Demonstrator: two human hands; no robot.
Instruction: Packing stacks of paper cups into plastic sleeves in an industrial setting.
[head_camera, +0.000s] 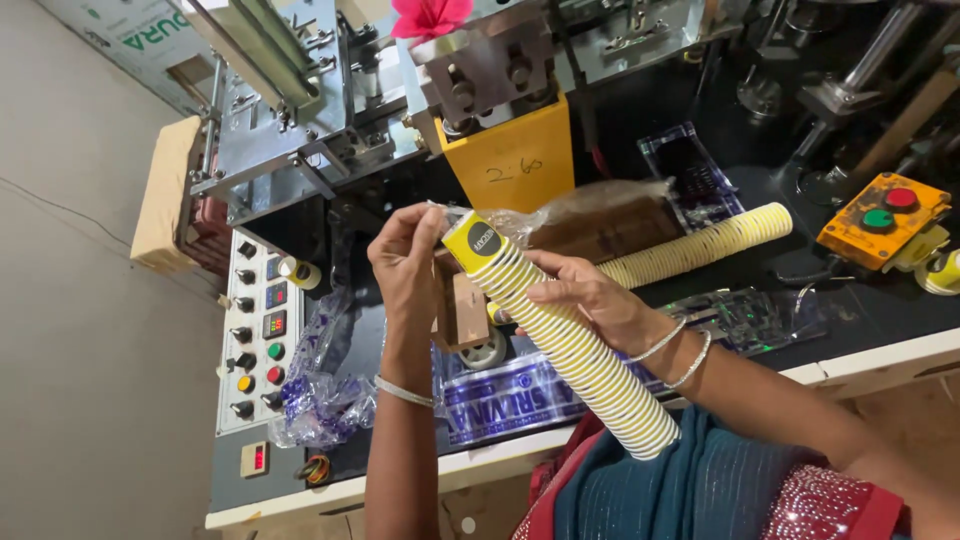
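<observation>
A long stack of yellow-and-white paper cups (570, 345) slants from my lap up to the middle of the view. My right hand (590, 293) wraps around the stack near its upper end. My left hand (405, 262) pinches the edge of a clear plastic bag (500, 220) at the stack's top cup. A second long stack of the same cups (700, 243) lies on the black machine table (880, 305) behind my hands.
A control panel (258, 330) with knobs and coloured buttons sits at left, with crumpled printed plastic (320, 395) beside it. A yellow box with a red and a green button (882, 220) stands at right. Metal machine parts (480, 70) and a yellow plate (515, 165) rise behind.
</observation>
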